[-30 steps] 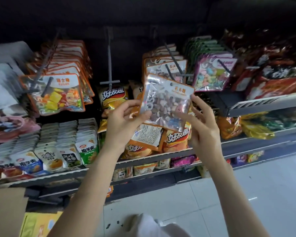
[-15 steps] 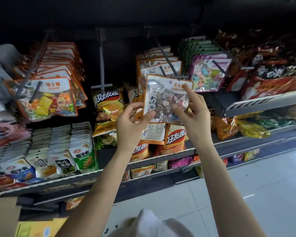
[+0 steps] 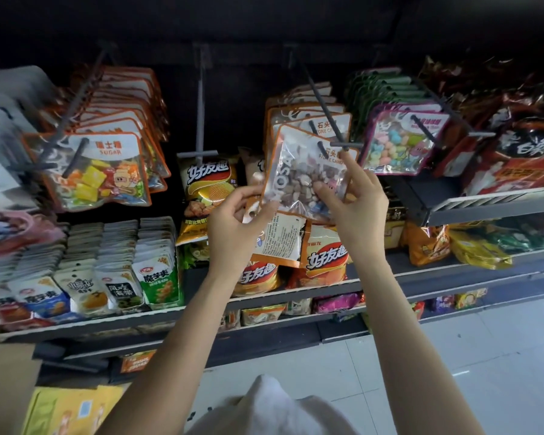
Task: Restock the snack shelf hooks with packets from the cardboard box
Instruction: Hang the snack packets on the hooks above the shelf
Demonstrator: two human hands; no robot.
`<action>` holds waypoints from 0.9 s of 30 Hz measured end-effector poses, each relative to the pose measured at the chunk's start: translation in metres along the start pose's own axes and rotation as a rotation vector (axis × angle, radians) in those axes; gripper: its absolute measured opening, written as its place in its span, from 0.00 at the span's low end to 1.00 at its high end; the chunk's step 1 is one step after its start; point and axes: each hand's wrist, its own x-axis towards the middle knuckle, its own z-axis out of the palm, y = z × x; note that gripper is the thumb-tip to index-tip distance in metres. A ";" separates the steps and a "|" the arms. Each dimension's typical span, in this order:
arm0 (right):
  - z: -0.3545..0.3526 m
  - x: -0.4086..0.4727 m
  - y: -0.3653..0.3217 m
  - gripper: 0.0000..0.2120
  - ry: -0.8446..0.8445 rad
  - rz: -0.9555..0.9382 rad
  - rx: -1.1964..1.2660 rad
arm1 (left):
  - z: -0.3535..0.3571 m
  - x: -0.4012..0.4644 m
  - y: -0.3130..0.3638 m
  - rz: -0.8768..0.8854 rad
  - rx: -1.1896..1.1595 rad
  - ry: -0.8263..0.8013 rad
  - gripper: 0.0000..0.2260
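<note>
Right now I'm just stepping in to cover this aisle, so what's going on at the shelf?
A person is hanging a clear stone-candy packet with orange trim on the dark metal hook. The left hand pinches its lower left edge; the right hand holds its right side. The hook tip already pokes through the packet's hole, in front of matching packets.

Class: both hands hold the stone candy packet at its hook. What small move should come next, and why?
Probably slide the stone candy packet back along the hook: the hook's tip already pokes through its hole, and matching packets hang behind.
</note>
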 end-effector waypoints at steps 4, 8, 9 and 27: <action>0.028 0.036 0.004 0.23 0.047 -0.051 -0.073 | -0.016 0.001 -0.011 -0.056 0.056 0.069 0.13; 0.045 0.058 0.001 0.27 0.047 0.016 -0.109 | -0.033 -0.005 -0.012 -0.145 -0.007 0.058 0.18; 0.048 0.057 0.001 0.27 0.046 0.013 -0.152 | -0.036 -0.006 -0.010 -0.187 -0.049 0.047 0.19; -0.018 -0.052 -0.006 0.22 0.035 0.048 0.536 | -0.014 -0.024 0.024 0.238 0.217 -0.143 0.18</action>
